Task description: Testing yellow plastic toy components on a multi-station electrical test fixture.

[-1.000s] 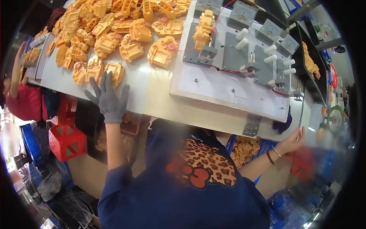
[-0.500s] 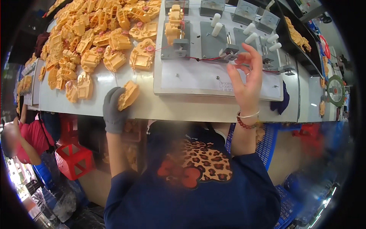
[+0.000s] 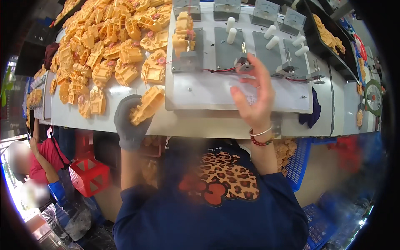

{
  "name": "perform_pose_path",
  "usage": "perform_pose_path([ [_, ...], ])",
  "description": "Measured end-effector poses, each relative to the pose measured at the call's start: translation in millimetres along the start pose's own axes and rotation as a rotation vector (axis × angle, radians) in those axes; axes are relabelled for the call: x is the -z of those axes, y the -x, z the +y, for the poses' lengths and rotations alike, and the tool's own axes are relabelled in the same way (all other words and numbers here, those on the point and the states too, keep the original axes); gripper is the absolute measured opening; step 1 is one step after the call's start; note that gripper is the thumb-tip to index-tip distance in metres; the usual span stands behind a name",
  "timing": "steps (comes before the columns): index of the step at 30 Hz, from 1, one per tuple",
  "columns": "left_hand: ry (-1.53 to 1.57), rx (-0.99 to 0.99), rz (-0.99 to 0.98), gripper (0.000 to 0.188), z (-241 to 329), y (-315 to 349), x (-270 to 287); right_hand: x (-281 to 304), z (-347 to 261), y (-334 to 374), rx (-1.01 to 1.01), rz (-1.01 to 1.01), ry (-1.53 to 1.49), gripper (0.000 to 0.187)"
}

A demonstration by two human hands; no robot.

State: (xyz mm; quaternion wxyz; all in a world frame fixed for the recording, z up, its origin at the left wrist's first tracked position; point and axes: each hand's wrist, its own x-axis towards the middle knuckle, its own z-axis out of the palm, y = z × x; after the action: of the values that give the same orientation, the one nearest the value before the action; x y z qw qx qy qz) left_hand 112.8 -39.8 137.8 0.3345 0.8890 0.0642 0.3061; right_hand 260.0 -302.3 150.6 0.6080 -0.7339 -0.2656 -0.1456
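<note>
My left hand, in a grey glove, grips a yellow-orange plastic housing at the table's near edge, left of the white test board. My right hand is bare and holds nothing. Its thumb and fingers are apart over the board's front, the fingertips close to a small metal probe block; whether they touch it I cannot tell. Another yellow-orange housing sits in the leftmost grey fixture of the board. White plastic pegs stand upright at the other fixtures.
A large heap of yellow-orange housings covers the table's far left. Analogue meters line the board's back. At right stands a black bin with more parts, beside a dark cloth. A co-worker is at far left.
My right hand has moved left and closer to me across the board. My left hand has shifted slightly right, and the housing in it shows more of its length. The view has shifted a little.
</note>
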Motion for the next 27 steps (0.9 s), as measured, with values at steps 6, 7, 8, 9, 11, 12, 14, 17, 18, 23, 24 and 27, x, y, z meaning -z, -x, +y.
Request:
perform_pose_path([
  [6,0.151,-0.317,0.020,0.034,58,-62,20,7,8,2,0.001,-0.118,-0.179,0.035],
  [7,0.218,-0.408,0.013,0.033,65,-82,18,9,8,1,0.005,-0.106,-0.173,0.035],
  [8,0.348,-0.462,-0.033,0.035,74,-101,15,10,7,1,0.016,-0.119,-0.157,0.035],
  [9,0.319,-0.527,-0.056,0.037,81,-123,6,10,6,0,0.018,-0.137,-0.132,0.035],
  [11,-0.012,-0.651,-0.143,0.039,97,-168,-10,11,4,-1,0.047,-0.118,-0.120,0.035],
  [12,-0.137,-0.685,-0.179,0.038,103,-188,-25,12,3,-1,0.053,-0.125,-0.115,0.035],
  [14,-0.314,-0.812,-0.404,0.035,109,-225,-57,12,3,-1,0.060,-0.126,-0.106,0.035],
  [17,-0.418,-0.927,-0.531,0.030,107,-256,-101,14,3,0,0.067,-0.132,-0.118,0.036],
  [18,-0.412,-0.937,-0.533,0.030,105,-259,-108,15,4,0,0.066,-0.146,-0.117,0.037],
  [23,-0.275,-1.016,-0.676,0.028,110,-245,-116,16,5,0,0.071,-0.151,-0.144,0.039],
  [24,-0.167,-1.065,-0.713,0.028,114,-238,-116,16,5,0,0.070,-0.159,-0.149,0.039],
  [27,0.167,-0.872,-0.830,0.033,126,-211,-121,18,4,0,0.060,-0.179,-0.155,0.040],
])
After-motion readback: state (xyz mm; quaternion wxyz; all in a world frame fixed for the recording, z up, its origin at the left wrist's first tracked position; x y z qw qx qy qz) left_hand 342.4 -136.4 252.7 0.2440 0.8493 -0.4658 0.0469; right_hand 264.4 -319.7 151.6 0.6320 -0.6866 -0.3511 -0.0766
